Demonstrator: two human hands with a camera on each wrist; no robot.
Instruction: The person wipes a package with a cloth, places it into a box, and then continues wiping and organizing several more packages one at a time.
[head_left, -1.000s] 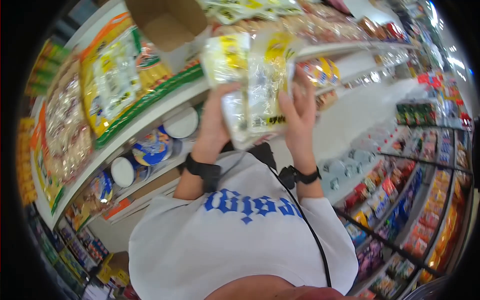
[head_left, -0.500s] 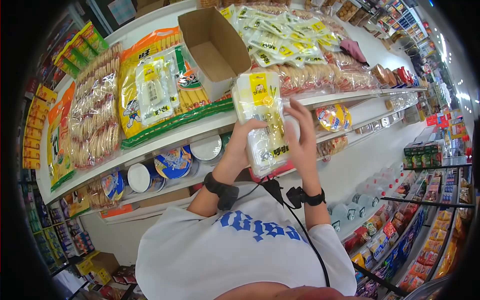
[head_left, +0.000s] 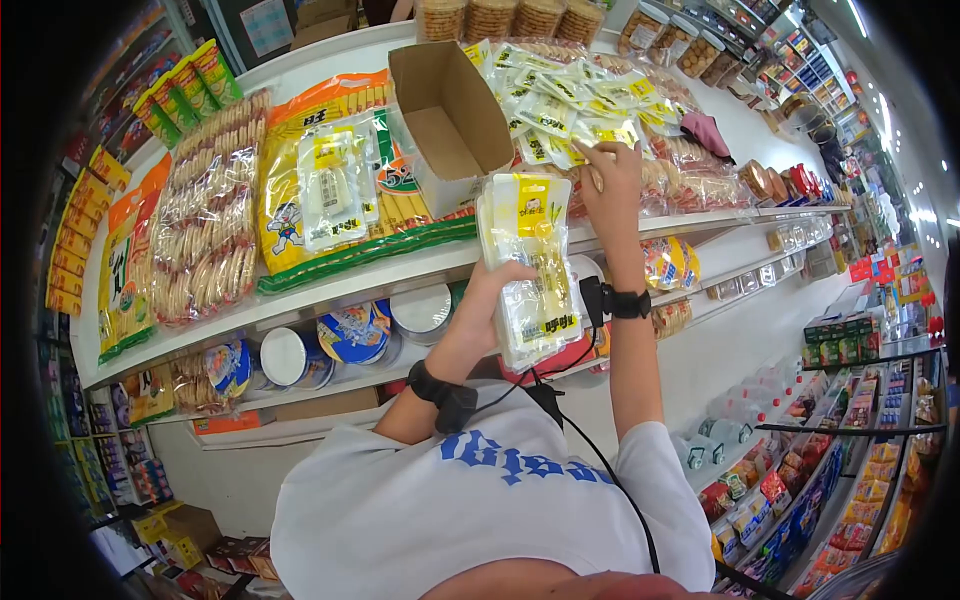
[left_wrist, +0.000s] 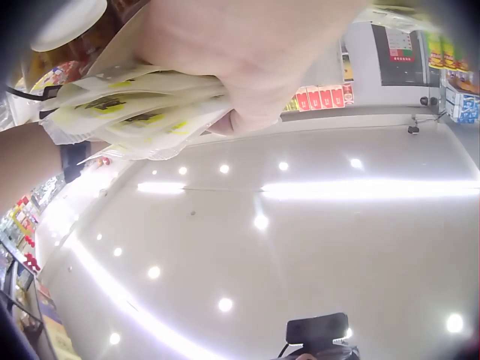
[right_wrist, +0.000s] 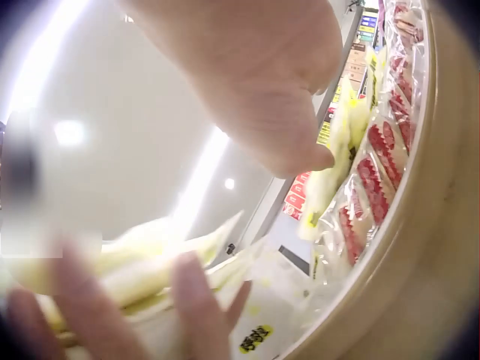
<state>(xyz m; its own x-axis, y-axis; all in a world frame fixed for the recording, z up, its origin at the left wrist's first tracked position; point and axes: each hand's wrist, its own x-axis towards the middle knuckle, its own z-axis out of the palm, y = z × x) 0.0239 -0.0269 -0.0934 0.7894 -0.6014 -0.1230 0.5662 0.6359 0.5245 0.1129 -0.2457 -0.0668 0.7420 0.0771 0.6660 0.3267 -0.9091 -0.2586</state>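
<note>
My left hand (head_left: 492, 290) holds an upright stack of clear and yellow snack packets (head_left: 538, 262) in front of the shelf edge, its thumb across the front packet. In the left wrist view the edges of several packets (left_wrist: 142, 112) stick out from under that hand. My right hand (head_left: 612, 190) reaches past the stack to a loose pile of similar yellow and white packets (head_left: 550, 110). Its fingers are partly extended over the pile's near edge. In the right wrist view the right thumb overlaps a packet (right_wrist: 322, 195) of the pile.
An open cardboard box (head_left: 450, 130) stands left of the pile. Large bags of snack sticks (head_left: 385, 230) lie further left, with two small packets (head_left: 335, 190) on top. Wrapped round crackers (head_left: 690, 185) lie under and beside the pile. Tubs (head_left: 420, 310) fill the shelf below.
Both hands were at the packet stack; the right hand has left it and moved forward to the pile. The left hand keeps the stack. The head view has steadied and shifted.
</note>
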